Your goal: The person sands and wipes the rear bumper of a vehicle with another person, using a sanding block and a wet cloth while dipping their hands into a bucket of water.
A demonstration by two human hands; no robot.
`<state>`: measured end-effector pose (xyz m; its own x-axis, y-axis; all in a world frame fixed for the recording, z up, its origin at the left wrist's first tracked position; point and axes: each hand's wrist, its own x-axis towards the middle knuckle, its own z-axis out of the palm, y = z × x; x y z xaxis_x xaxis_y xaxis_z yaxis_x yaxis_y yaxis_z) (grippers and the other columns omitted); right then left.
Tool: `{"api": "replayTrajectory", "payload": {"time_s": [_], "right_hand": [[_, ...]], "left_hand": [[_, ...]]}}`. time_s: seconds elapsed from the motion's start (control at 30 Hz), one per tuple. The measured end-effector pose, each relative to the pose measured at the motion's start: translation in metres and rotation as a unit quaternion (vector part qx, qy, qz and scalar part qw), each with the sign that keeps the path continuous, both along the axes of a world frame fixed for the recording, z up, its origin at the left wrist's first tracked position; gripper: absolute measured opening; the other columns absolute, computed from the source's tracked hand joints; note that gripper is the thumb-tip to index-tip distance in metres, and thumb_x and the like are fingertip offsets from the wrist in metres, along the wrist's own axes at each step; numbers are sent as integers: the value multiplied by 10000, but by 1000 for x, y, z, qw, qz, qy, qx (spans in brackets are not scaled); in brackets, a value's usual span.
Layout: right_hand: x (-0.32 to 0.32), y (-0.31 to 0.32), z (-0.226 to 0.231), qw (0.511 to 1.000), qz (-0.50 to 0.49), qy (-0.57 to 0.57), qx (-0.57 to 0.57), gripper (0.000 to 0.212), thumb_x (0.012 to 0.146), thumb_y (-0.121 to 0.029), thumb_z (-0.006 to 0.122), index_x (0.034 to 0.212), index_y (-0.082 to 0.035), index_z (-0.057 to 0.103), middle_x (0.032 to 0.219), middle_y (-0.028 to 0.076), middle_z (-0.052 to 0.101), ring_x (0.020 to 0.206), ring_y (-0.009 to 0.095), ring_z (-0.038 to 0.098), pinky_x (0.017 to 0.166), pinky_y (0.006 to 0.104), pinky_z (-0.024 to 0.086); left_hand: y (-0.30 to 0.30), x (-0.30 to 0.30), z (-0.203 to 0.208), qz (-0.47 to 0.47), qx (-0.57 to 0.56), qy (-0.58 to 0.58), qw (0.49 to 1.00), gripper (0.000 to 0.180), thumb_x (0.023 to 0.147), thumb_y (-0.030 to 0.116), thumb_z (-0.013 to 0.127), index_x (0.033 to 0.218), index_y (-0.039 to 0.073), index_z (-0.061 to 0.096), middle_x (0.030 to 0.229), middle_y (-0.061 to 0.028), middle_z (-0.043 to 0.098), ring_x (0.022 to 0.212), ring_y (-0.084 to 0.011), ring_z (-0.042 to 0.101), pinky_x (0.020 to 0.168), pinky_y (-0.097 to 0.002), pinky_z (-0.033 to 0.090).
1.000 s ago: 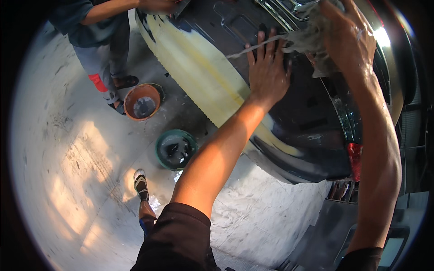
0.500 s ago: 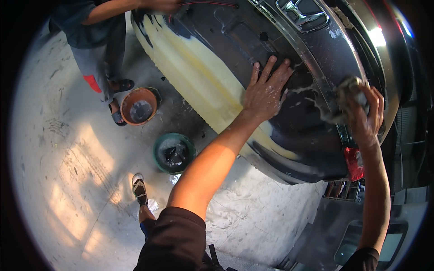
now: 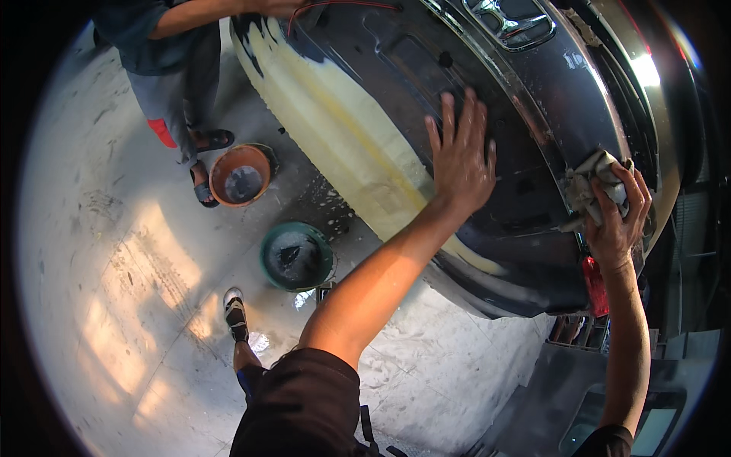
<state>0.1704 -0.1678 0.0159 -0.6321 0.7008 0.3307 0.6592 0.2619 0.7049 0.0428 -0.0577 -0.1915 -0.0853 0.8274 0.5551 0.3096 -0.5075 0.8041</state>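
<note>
A dark car's rear end (image 3: 525, 206) fills the upper right, its lower bumper coated with a pale yellow layer (image 3: 335, 137). My left hand (image 3: 463, 167) is over the dark panel below the chrome strip, fingers spread and slightly blurred; whether it touches the panel I cannot tell. In my right hand (image 3: 618, 221) is a crumpled grey wet cloth (image 3: 598, 186), held against the car beside the end of the chrome strip (image 3: 533, 114). Just below that hand is a red tail light (image 3: 595, 286).
On the floor stand an orange bucket (image 3: 241, 175) and a green bucket (image 3: 296, 257), each holding cloudy liquid. A co-worker (image 3: 171, 76) stands at the upper left, one hand at the bumper near a red cord (image 3: 335, 4). A grey vehicle panel with a window (image 3: 624, 419) is at lower right.
My right hand has moved slightly down with the cloth. My left hand has shifted a little right and its fingers have straightened. Splashes now show on the floor beside the bumper.
</note>
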Motion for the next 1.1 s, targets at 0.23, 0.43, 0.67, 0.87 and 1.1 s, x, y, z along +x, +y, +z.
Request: {"api": "replayTrajectory", "payload": {"time_s": [0.23,0.43,0.67,0.87,1.1], "right_hand": [[-1,-1,0,1000,3,3,3,512,573,-144,749,1082,-183,707,1350,86,503,1230,369,474,1030,463,403],[4,-2,4,1000,-7,-8,-5,507,589,-153,745,1094,-173,701,1343,90,503,1234,370,471,1029,472,400],[-2,4,-2,1000,10,12,-7,503,587,-150,744,1088,-177,701,1345,89,500,1240,374,467,1025,479,387],[-4,-2,0,1000,4,12,-2,511,568,-125,745,1074,-186,703,1343,82,503,1236,369,471,1012,476,393],[-2,-2,3,1000,1,15,2,534,538,-113,752,1066,-177,705,1327,87,505,1227,368,475,1001,475,400]], "left_hand": [[53,-27,14,104,-64,-82,989,552,954,185,506,1441,-37,368,1585,-168,223,1472,-407,139,1132,-649,125],[-7,-8,0,-3,-27,10,1000,532,967,168,455,1447,-36,351,1593,-198,162,1469,-434,121,1133,-640,139],[41,-18,11,106,-46,-32,993,545,968,185,463,1459,-14,334,1582,-202,202,1463,-442,123,1136,-637,140],[60,-38,16,96,-79,-22,992,539,978,206,448,1463,-3,337,1586,-203,187,1459,-455,125,1135,-641,152],[12,-11,-5,-4,-55,49,997,542,979,206,460,1463,-10,347,1607,-181,135,1474,-447,73,1145,-629,132]]}}
